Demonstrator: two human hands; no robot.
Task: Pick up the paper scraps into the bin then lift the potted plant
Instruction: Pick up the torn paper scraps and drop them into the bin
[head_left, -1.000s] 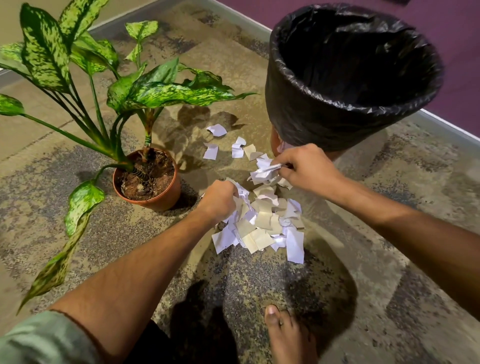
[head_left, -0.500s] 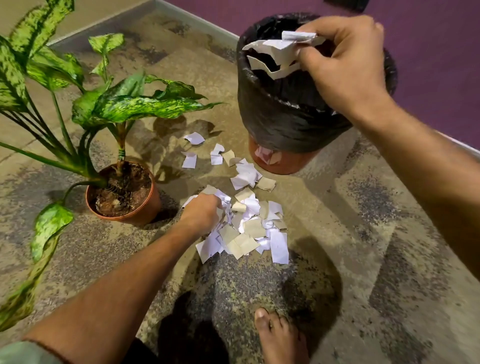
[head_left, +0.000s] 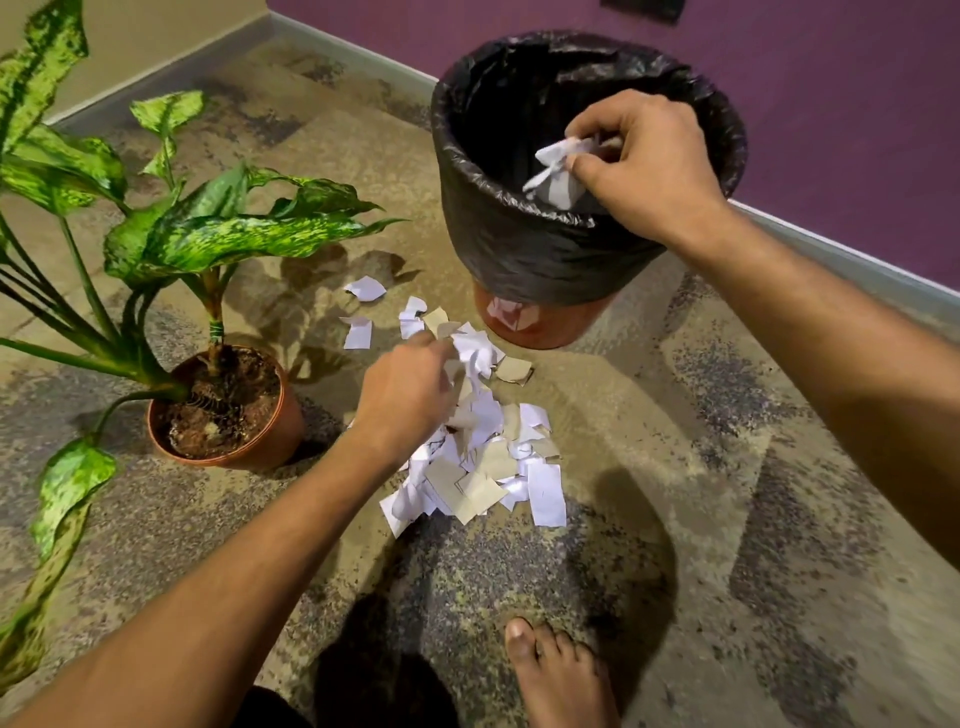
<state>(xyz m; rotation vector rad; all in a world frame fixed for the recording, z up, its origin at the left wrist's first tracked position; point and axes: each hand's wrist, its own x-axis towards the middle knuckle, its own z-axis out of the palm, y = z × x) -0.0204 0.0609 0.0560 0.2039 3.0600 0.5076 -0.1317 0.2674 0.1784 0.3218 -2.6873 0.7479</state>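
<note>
right hand (head_left: 647, 166) lowered scraps (head_left: 555, 174) into bin (head_left: 519, 249)

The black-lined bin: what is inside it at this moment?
Inside the bin, only the black liner shows. The right hand holds white paper scraps over its opening. The bottom is dark and partly covered by the hand, so any scraps there cannot be seen.

one bin (head_left: 545, 260), one potted plant (head_left: 228, 410), two hands, one bare foot (head_left: 561, 675); paper scraps (head_left: 483, 467) too heaped to count.

Warm dim light, hard shadows, wide-angle bending at edges.
</note>
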